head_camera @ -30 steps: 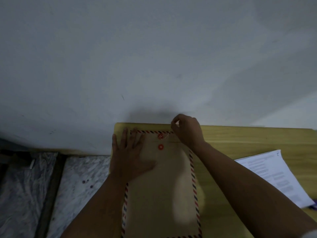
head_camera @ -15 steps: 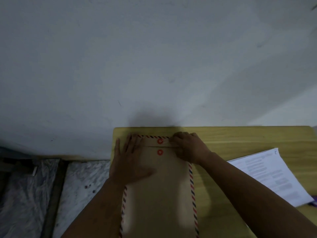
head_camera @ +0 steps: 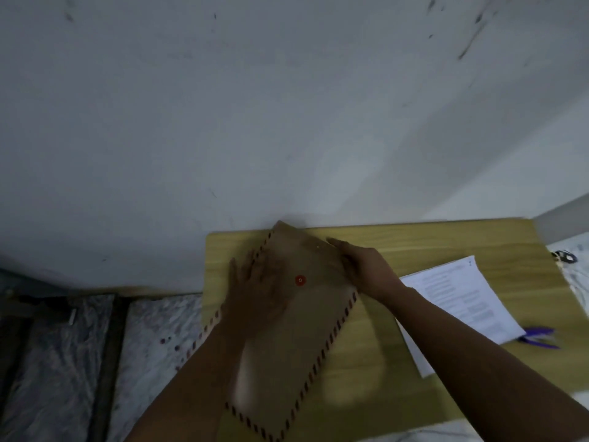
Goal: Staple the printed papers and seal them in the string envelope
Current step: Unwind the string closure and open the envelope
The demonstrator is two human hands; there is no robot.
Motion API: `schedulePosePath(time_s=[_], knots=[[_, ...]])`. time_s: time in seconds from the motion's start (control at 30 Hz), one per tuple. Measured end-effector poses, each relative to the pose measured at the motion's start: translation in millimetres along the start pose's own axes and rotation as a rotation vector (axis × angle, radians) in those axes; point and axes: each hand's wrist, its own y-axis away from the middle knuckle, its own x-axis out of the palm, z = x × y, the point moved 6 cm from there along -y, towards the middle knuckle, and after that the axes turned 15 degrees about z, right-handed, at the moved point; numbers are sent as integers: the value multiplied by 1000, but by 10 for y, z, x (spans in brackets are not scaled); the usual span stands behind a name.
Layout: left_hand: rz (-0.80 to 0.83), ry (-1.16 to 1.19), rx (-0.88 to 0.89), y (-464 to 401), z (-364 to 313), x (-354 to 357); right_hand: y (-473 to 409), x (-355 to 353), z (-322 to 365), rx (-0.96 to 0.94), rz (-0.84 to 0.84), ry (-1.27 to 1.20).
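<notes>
Two hands on brown string envelope lying skewed on yellow table, left hand flat, fingers spread, right hand gripping upper right edge, printed papers just right.

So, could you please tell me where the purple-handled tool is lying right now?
The purple-handled tool lies at the right of the head view on the yellow wooden table, partly tucked under the white printed papers.
</notes>
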Motion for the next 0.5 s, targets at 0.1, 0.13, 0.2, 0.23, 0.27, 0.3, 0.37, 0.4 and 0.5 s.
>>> schedulePosePath(time_s=[0.1, 0.13, 0.2, 0.23, 0.27, 0.3, 0.37, 0.4, 0.5], knots=[[36, 93, 43, 61, -424, -135, 364, -32, 90, 47, -57, -120], [60, 143, 56, 71, -556, -183, 497, -37, 130, 66, -72, -150], [113, 197, 84, 82, -796, -233, 756, -50, 231, 121, -93, -207], [118, 197, 94, 96, -916, -270, 880, -36, 268, 148, -99, -237], [137, 199, 95, 110, -1028, -302, 997, -15, 289, 172, -105, -257], [166, 205, 89, 127, -1131, -339, 1104, 16, 302, 192, -106, -274], [204, 214, 81, 159, -1292, -391, 1284, 89, 252, 233, -112, -303], [199, 206, 89, 171, -1352, -421, 1362, 100, 221, 251, -127, -316], [214, 189, 133, 180, -1507, -474, 1565, 60, 155, 277, -207, -318]])
